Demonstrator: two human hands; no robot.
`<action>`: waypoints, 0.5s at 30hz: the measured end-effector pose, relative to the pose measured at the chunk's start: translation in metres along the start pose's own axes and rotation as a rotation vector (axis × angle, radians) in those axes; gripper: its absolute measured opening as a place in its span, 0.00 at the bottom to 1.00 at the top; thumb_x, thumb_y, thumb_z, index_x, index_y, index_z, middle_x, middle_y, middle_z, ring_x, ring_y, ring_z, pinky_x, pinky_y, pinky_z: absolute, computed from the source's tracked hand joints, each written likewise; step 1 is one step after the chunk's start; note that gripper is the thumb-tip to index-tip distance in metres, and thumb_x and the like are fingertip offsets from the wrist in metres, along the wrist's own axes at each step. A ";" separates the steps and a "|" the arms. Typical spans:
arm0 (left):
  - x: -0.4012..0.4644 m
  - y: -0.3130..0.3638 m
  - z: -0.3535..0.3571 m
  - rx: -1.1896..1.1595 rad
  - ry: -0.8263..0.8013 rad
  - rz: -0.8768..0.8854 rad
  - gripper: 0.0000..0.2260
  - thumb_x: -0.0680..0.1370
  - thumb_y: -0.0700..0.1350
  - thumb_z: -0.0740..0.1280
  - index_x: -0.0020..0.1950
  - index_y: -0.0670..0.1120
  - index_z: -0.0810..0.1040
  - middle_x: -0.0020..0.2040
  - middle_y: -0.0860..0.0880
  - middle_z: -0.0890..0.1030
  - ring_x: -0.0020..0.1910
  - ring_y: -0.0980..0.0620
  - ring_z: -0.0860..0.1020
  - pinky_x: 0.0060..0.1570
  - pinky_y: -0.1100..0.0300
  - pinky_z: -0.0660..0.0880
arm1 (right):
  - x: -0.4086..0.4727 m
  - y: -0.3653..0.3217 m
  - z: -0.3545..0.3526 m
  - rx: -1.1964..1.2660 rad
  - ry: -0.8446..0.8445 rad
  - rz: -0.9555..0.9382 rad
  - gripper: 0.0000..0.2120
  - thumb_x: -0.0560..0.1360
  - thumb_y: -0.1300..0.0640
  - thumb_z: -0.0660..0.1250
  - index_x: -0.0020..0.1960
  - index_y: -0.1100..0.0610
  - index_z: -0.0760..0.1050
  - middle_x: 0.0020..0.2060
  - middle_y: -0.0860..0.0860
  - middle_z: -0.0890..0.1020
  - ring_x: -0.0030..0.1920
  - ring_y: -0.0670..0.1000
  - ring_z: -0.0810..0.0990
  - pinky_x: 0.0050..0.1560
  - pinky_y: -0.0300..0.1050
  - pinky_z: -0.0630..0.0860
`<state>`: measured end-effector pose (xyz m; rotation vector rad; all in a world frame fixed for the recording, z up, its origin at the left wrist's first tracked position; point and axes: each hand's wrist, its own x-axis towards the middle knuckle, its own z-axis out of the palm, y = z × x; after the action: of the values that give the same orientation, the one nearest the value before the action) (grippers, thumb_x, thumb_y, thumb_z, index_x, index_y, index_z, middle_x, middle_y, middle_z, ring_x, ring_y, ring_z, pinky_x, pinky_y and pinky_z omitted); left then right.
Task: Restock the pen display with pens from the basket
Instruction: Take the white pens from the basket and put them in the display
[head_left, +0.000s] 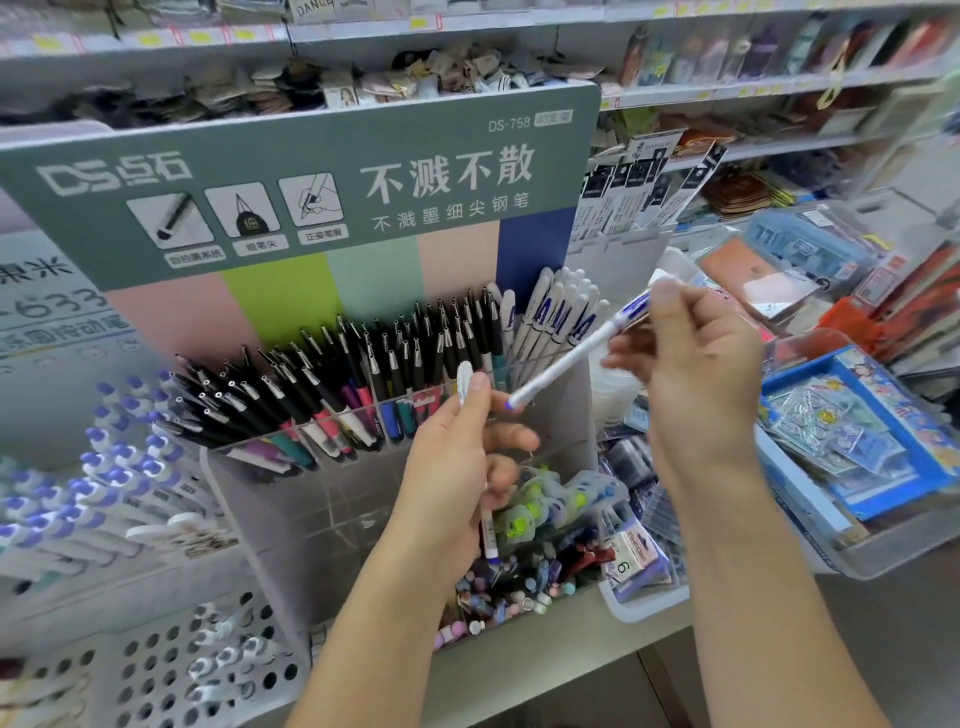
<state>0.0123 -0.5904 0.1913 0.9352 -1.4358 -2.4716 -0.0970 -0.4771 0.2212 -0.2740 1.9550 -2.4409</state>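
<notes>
The pen display (311, 208) is a clear acrylic rack with a green header card. Its rows hold black-capped pens (363, 364), and several white pens with blue print (561, 312) stand in the far right slot. My right hand (696, 374) pinches one white pen (566, 364) by its upper end, tip slanting down-left toward that slot. My left hand (457, 457) grips a bundle of white pens (488, 525) upright in front of the rack. A white perforated basket (156, 675) sits at the lower left.
The rack's lower bin holds small erasers and caps (524, 566). Blue-capped pens (119, 467) fill a display on the left. Clear trays of sticker packs (857, 441) crowd the right. Shelves of packaged goods run above.
</notes>
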 end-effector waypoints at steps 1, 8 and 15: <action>0.000 0.000 -0.002 -0.009 0.010 -0.006 0.16 0.84 0.56 0.59 0.47 0.45 0.76 0.30 0.49 0.73 0.21 0.57 0.61 0.18 0.66 0.57 | 0.007 -0.004 -0.002 -0.012 0.051 -0.075 0.10 0.84 0.58 0.63 0.44 0.58 0.75 0.32 0.52 0.81 0.29 0.48 0.81 0.33 0.40 0.80; -0.003 0.005 -0.009 -0.333 -0.061 -0.049 0.13 0.82 0.46 0.51 0.46 0.42 0.72 0.30 0.49 0.64 0.21 0.58 0.56 0.18 0.67 0.51 | 0.036 0.013 0.013 -0.491 -0.051 -0.288 0.02 0.81 0.59 0.66 0.50 0.56 0.77 0.37 0.50 0.83 0.36 0.50 0.86 0.40 0.52 0.85; -0.005 0.006 -0.012 -0.314 -0.054 -0.023 0.11 0.84 0.43 0.54 0.52 0.42 0.74 0.30 0.50 0.66 0.21 0.58 0.58 0.18 0.67 0.53 | 0.030 0.034 0.024 -0.776 -0.194 -0.540 0.03 0.75 0.59 0.74 0.48 0.57 0.85 0.36 0.47 0.81 0.34 0.46 0.77 0.41 0.42 0.76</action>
<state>0.0220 -0.6004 0.1941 0.8286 -1.0110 -2.6515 -0.1271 -0.5113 0.1975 -1.1073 2.9071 -1.5923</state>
